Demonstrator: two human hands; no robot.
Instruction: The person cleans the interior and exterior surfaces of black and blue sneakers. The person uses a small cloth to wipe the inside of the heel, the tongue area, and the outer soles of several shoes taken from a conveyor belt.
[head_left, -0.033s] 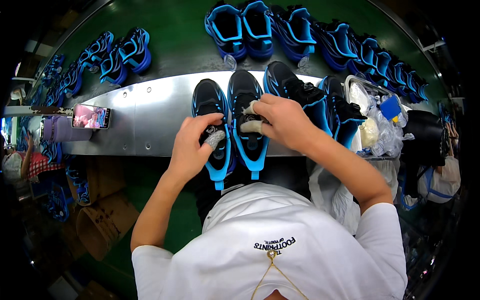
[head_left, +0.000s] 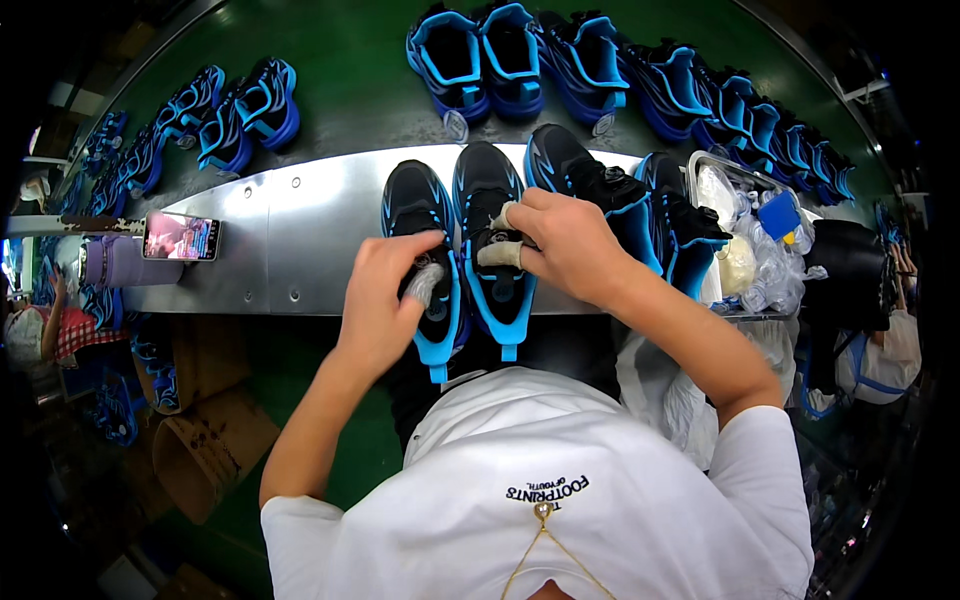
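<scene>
Nearest the wearer's white shirt, two black sneakers with bright blue soles lie side by side on the brushed metal tabletop (head_left: 300,225), long axes running away from the body, heels overhanging the near edge. The left hand (head_left: 385,300) is curled over the left sneaker (head_left: 420,250), pressing a small grey cloth pad (head_left: 428,283) at its tongue. The right hand (head_left: 570,245), its fingertips taped, grips the right sneaker (head_left: 492,240) at mid-length, so each hand sits directly on its own shoe. Just right of them lie two more matching sneakers (head_left: 620,200), angled, then a clear plastic tray (head_left: 745,180) of bags. A phone (head_left: 181,237) rests far left. Beyond, on the green conveyor belt (head_left: 350,80), blue sneakers stand in clusters: about four at left, roughly ten across the right; exact counts blur at the rim.
</scene>
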